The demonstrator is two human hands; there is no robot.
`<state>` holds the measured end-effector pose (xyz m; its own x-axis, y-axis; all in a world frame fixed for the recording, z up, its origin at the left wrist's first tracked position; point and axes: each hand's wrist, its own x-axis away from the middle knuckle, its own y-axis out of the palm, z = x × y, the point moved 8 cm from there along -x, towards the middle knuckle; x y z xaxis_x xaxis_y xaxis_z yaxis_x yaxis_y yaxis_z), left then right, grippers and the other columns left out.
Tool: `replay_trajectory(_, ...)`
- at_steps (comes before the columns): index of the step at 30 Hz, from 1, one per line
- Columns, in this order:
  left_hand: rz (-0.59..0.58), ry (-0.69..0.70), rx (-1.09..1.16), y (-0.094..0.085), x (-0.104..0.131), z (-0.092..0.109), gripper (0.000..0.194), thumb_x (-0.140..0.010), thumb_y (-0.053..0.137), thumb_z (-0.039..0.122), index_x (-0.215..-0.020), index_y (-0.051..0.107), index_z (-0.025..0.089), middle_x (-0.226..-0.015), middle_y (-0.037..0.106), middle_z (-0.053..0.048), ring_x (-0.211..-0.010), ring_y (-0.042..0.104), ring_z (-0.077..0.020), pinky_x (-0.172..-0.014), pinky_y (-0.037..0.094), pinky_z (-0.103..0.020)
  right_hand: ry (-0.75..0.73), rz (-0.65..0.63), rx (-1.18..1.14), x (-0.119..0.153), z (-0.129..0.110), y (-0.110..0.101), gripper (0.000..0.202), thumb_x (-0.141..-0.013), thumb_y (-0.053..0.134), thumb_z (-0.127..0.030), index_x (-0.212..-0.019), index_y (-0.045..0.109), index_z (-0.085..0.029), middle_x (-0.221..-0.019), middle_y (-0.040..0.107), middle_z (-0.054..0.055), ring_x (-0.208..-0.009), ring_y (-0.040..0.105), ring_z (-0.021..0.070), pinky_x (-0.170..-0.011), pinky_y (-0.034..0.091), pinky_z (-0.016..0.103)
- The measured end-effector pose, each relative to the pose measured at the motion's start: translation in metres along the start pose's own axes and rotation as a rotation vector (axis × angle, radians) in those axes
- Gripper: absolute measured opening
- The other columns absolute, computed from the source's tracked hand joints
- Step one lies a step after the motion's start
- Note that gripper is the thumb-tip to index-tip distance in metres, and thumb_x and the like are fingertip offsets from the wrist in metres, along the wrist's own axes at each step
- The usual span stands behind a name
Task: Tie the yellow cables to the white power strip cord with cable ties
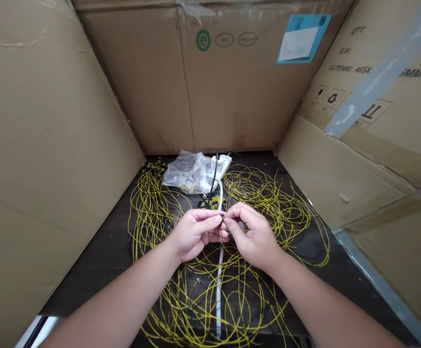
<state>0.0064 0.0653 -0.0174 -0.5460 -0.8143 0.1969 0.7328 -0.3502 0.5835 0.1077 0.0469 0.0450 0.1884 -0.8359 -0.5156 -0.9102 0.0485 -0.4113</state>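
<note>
Two hands meet over the white cord, the left hand with thumb and forefinger pinched closed on a small dark part and the right hand with its fingers closed on that part from the other side, so it sits between the fingertips. Yellow wires loop across the surface on both sides of the cord, and a clear bag lies left of its far end.

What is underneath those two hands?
A white cable runs beneath them, with yellow wires all around. The left hand and right hand cover whatever is directly below.
</note>
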Motion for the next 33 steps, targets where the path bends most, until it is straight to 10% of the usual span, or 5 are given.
replay_trajectory(19,0.097,0.155,-0.116,0.000,0.001,0.006,0.020,-0.071,0.068,0.021,-0.087,0.067,0.008,-0.051,0.054,0.001,-0.045,0.050,-0.0080,-0.048,0.052,-0.028,-0.108,0.007,0.263,0.005,-0.006,0.005,0.011,-0.085,0.043,-0.012,-0.077,0.048,-0.016,-0.077,0.050,0.006,-0.074,0.048,0.0176,-0.069,0.041,0.033)
replay_trajectory(25,0.171,0.100,-0.077,-0.001,0.004,0.005,0.020,-0.070,0.070,0.024,-0.086,0.067,0.012,-0.050,0.045,0.006,-0.037,0.026,0.0011,-0.031,0.019,-0.010,-0.075,0.041,0.079,0.003,-0.006,0.003,0.010,-0.085,0.046,-0.011,-0.077,0.050,-0.017,-0.076,0.050,0.004,-0.072,0.049,0.0151,-0.066,0.042,0.030)
replay_trajectory(33,0.153,0.050,-0.059,-0.005,0.002,0.004,0.021,-0.069,0.070,0.025,-0.085,0.067,0.013,-0.061,0.053,0.002,-0.039,0.024,0.0017,-0.033,0.011,-0.012,0.158,0.000,-0.174,-0.006,0.019,-0.009,0.006,-0.082,0.055,-0.022,-0.087,0.055,-0.018,-0.082,0.054,0.003,-0.071,0.053,0.0141,-0.065,0.046,0.027)
